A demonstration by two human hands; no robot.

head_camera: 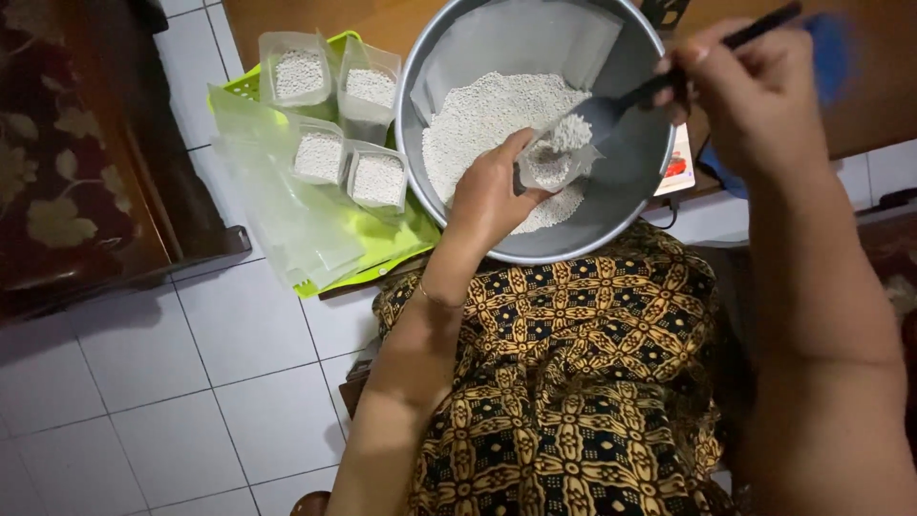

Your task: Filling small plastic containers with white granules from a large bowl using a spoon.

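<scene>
We hold a small clear pouch (552,164) open with the left hand (489,196), fingers curled and pinching its near edge, over the metal basin (630,205) resting on our lap. The right hand (755,91) grips a dark-handled spoon (611,110), fingers pressed together around the handle, with the bowl of the spoon at the pouch mouth. The pouch appears roughly half full of white granules (478,119). Four filled pouches (336,124) stand to the left on a green tray (382,244), beside a stack of empty clear bags (277,205). We judge the work partly done: a large heap of granules remains in the basin, and many bags lie unfilled.
</scene>
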